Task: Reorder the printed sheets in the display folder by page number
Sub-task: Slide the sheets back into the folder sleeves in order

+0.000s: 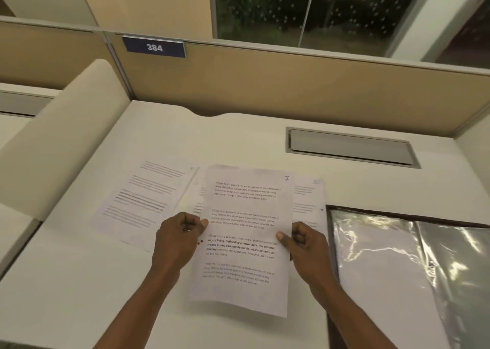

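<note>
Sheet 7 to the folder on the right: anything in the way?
Nothing visible. The left hand and right hand pinch sheet 7 above the desk; the open folder lies directly to its right. The other sheets lie flat, behind and left of it, not in that path.

dim warm light, soft blur

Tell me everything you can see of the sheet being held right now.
The held sheet is white paper, printed with four short text blocks, the third partly bold, with a handwritten blue 7 near its top right corner. It faces the camera, over other sheets on the desk. The left hand pinches its left edge, the right hand its right edge.
</note>
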The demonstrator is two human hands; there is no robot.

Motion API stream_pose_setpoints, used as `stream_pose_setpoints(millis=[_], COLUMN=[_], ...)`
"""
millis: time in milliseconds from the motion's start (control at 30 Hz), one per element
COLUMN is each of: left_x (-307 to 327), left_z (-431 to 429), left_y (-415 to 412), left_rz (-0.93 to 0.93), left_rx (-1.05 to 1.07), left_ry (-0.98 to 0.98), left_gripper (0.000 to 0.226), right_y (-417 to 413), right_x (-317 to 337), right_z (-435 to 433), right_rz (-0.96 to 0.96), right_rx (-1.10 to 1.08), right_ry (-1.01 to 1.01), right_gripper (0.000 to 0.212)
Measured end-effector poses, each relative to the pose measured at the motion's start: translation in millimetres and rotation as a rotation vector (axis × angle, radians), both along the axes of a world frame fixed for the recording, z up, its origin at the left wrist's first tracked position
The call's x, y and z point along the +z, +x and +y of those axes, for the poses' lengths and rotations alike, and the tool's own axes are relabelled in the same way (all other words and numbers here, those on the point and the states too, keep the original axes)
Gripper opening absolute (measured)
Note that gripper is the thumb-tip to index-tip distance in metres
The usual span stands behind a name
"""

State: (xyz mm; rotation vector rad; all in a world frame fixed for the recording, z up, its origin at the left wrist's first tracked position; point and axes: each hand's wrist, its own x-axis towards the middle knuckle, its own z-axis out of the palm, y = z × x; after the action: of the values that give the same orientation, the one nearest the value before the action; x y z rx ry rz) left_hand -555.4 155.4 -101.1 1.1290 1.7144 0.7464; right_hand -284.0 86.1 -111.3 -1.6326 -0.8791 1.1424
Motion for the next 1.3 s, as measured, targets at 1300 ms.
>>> stream_pose_setpoints(millis=[1300], left_x=[-20], left_z=[-111], left_y=[263], left_rz=[0.061], left_rx=[-0.564], left_ry=[-0.025], left_gripper=[0.01], right_y=[260], right_x=[16], right_z=[-171], right_rz=[-0.054], right_rx=[-0.342], right_ry=[-0.22], right_gripper=[0.015])
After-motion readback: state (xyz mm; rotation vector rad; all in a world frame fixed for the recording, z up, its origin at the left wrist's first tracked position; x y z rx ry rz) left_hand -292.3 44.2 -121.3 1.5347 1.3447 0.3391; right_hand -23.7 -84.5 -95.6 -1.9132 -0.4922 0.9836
